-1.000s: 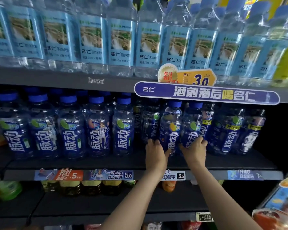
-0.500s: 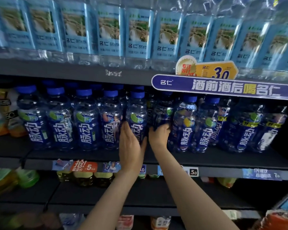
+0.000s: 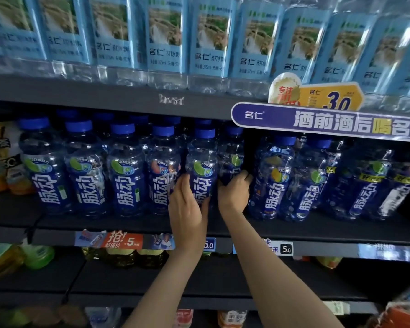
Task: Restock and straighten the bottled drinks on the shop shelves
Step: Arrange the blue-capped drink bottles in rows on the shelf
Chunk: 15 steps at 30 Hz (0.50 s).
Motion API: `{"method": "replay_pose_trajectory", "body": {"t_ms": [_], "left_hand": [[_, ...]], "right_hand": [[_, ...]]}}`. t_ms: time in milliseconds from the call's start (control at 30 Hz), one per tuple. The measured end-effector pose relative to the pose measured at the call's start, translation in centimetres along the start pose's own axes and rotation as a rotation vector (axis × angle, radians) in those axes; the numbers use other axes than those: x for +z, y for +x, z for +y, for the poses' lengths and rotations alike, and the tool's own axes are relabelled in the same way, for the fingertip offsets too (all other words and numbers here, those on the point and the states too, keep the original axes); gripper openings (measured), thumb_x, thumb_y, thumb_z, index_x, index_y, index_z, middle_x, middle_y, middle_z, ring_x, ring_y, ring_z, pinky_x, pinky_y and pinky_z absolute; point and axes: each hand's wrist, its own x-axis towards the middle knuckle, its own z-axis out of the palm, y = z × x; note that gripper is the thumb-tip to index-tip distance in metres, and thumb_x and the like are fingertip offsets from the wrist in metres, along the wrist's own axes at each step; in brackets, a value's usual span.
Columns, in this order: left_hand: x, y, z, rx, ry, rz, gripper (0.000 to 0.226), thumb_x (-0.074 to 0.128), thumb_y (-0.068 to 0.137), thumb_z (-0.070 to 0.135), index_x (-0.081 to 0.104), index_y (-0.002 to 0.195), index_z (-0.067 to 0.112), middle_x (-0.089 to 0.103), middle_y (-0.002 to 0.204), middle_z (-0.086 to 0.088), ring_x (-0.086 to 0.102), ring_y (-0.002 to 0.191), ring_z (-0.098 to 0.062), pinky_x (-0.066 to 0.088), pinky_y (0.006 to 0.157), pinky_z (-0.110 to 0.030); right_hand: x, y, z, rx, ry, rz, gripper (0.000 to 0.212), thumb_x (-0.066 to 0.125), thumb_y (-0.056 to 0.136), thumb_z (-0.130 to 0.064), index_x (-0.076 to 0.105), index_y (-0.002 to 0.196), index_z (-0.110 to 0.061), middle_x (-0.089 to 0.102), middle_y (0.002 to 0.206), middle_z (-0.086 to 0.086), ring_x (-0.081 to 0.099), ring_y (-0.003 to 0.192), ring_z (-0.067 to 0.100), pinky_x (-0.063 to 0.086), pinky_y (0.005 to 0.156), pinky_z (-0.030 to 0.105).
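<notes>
Blue plastic filled my view where the fingers of my left hand lay nearly straight against the left side of a lime-label bottle, the thumb coming round its lower front, so the hand cupped the bottle more than clenched it. My right hand sat just beside it, its fingers curled round the lower body of the darker bottle behind, which stood set back between the lime-label bottle and a bottle with a yellow fruit mark. Both held bottles stood upright on the middle shelf, in a row of blue-capped drink bottles that ran to the left with labels facing out; to the right the bottles stood a little turned and less evenly lined. A gap showed between my right hand and the yellow-marked bottle. On the shelf edge below I saw price tags reading 5.0 and a red promotion strip. Overhead, the upper shelf carried pale-blue-labelled water bottles, with a purple banner and a yellow 3.0 price sign fixed to its front edge. Lower shelves held yellow and green drinks, too blurred for me to read.
</notes>
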Motion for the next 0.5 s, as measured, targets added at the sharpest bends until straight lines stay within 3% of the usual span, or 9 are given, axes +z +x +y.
{"method": "replay_pose_trajectory", "body": {"t_ms": [333,500], "left_hand": [[0.16,0.01,-0.49,0.069,-0.085,0.039,0.062,0.07,0.08,0.011,0.033,0.13,0.013,0.044,0.13,-0.015,0.046,0.121,-0.031,0.048,0.096,-0.041],[-0.25,-0.22,-0.44,0.071,-0.061,0.017,0.061,0.067,0.081,0.018,0.033,0.131,0.013,0.044,0.131,-0.015,0.048,0.12,-0.031,0.052,0.089,-0.041]], "right_hand": [[-0.85,0.55,-0.44,-0.042,-0.117,-0.063,0.064,0.064,0.087,-0.027,0.029,0.133,-0.001,0.034,0.135,0.017,0.052,0.113,0.039,0.047,0.077,0.042],[-0.39,0.7,-0.8,0.029,-0.08,-0.063,0.068,0.066,0.085,-0.023,0.024,0.133,-0.001,0.029,0.137,0.018,0.047,0.116,0.041,0.048,0.078,0.044]]}}
